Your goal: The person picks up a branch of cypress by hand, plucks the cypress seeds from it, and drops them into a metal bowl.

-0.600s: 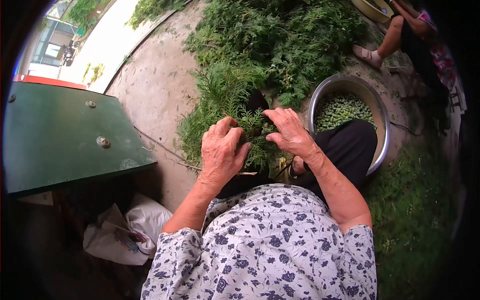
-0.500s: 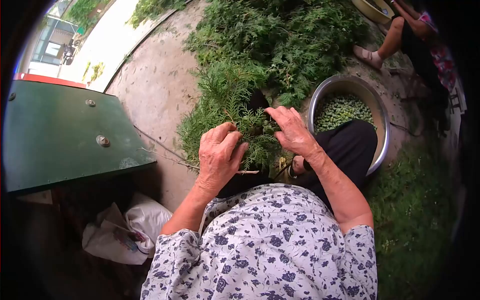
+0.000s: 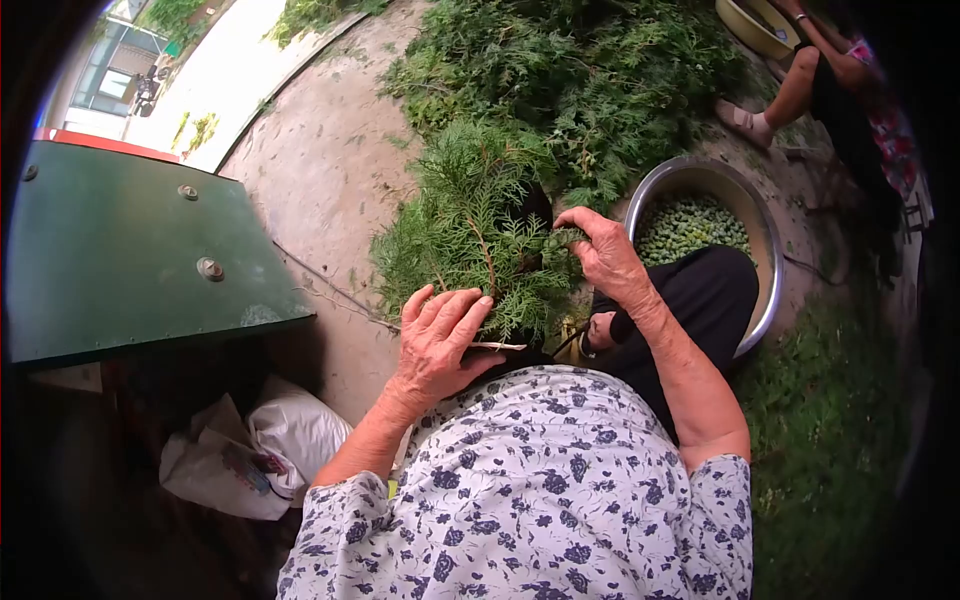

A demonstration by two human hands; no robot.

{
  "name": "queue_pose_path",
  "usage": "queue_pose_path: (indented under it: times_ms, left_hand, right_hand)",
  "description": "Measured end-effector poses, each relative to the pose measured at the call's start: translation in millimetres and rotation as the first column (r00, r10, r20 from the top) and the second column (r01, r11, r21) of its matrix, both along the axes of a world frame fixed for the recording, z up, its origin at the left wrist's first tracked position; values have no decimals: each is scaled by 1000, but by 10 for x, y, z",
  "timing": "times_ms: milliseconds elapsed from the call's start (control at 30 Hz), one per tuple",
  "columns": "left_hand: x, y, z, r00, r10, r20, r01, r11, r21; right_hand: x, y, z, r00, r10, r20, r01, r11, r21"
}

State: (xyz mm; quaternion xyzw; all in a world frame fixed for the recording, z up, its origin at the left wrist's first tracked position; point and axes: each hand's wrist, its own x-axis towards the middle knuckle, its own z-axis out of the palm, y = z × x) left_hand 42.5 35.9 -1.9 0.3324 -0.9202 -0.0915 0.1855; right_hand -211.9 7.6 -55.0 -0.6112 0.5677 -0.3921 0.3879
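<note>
A leafy evergreen branch (image 3: pixel 475 245), with flat, scaly sprays, lies before me over my dark-clad legs. My left hand (image 3: pixel 440 335) rests at its near edge, fingers stretched over the foliage; a pale bare stem (image 3: pixel 500 346) shows between thumb and fingers. At the branch's right side, my right hand (image 3: pixel 612 262) pinches a small green sprig (image 3: pixel 568 237) between thumb and fingers. Just right of that hand stands a wide metal basin (image 3: pixel 672 172) holding many small green cones or berries (image 3: pixel 690 228). My right knee hides part of its near side.
A big heap of cut evergreen branches (image 3: pixel 600 80) lies ahead. To the left stands a green metal box (image 3: pixel 130 250), with a white sack (image 3: pixel 290 430) below. At the far right, another person (image 3: pixel 860 110) sits by a yellowish basin (image 3: pixel 757 30).
My left hand's fingers have straightened out over the branch and moved slightly lower. My right hand has closed on a small sprig. The view has shifted a little.
</note>
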Motion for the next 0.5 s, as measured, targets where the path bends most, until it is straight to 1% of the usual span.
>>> queue_pose_path:
  times_ms: [33,100,133,267,333,367,433,467,500]
  left_hand:
    - [28,13,-39,1000,7,6,-7,1000,4]
    - [77,-12,-163,997,54,48,-49,993,-107]
    - [67,-19,-184,996,93,11,-91,990,-107]
    - [28,-141,-139,995,102,-18,-104,986,-129]
    - [28,-192,-118,987,107,-118,-125,981,-150]
    - [21,-210,-95,980,108,-167,-134,979,-155]
    - [0,-262,-4,974,114,-196,-147,976,-163]
    - [1,-304,37,953,158,-257,-196,972,-128]
    - [11,-343,83,927,204,-315,-244,965,-92]
  right_hand:
    - [21,16,-11,1000,7,6,-7,1000,4]
    - [45,32,-61,997,-77,28,79,994,-72]
    - [44,31,-84,997,-81,10,82,989,-125]
    - [28,109,30,992,-123,-35,115,976,-187]
    - [48,200,137,958,-280,-53,265,944,-196]
    - [53,244,185,958,-282,-53,267,943,-199]
    - [32,312,285,883,-460,95,469,846,-255]
    - [-8,331,330,859,-504,95,508,813,-285]
    - [-30,355,372,858,-505,97,510,810,-290]
